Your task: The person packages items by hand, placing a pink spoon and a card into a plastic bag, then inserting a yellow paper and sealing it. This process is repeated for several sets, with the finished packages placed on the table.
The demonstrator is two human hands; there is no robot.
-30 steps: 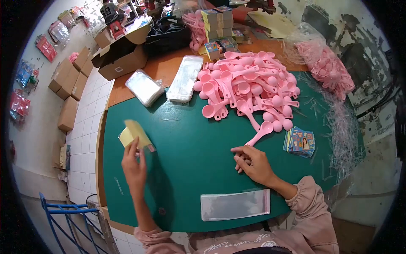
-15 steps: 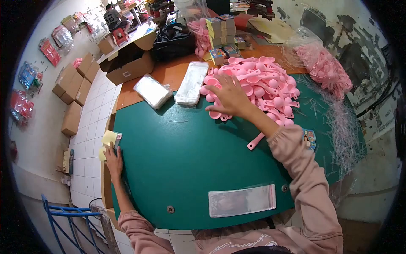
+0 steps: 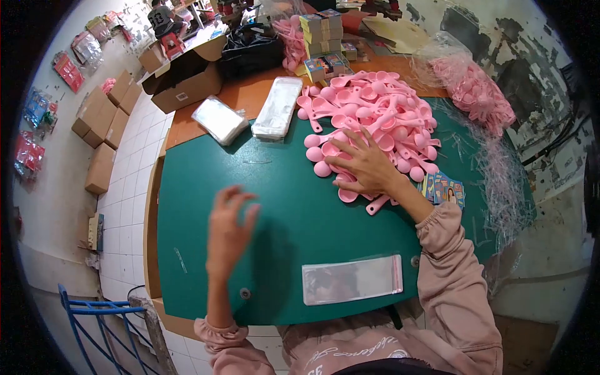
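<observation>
My right hand (image 3: 369, 167) lies with fingers spread on the near side of a heap of pink measuring scoops (image 3: 381, 103), touching several of them. It grips none that I can see. My left hand (image 3: 230, 231), a little blurred, hovers above the left part of the green tabletop (image 3: 262, 194), its thumb and fingers apart and nothing visible in it. Between me and the heap lies a stack of clear plastic bags (image 3: 350, 281) near the front edge. Printed cards (image 3: 445, 189) lie beside my right wrist, partly covered by the arm.
Two stacks of clear bags, one smaller (image 3: 219, 120) and one longer (image 3: 277, 109), lie at the back. Bundled cards (image 3: 323, 34) stand behind the heap. A bag of pink scoops (image 3: 472, 87) and plastic scraps (image 3: 503, 181) are at right. An open carton (image 3: 187, 87) stands back left.
My left hand has left the yellow paper at the table's left edge and come inward; that paper no longer shows. My right hand has drawn toward me, with some scoops shifted nearer.
</observation>
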